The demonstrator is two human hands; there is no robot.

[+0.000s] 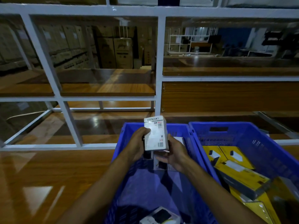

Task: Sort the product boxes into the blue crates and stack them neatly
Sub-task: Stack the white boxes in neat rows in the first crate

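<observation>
White barcoded box (155,135), blue crates (191,131), yellow boxes (233,160), orange-brown wood table (48,175), white shelf frame (159,62)

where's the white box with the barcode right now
In the head view, the white rectangular product box with a barcode is held up between the left hand and right hand, above the left blue plastic crate.

Both the left hand (137,143) and right hand (175,152) hold a white box (155,135) (barcode up) over the left blue crate (191,183).
</observation>
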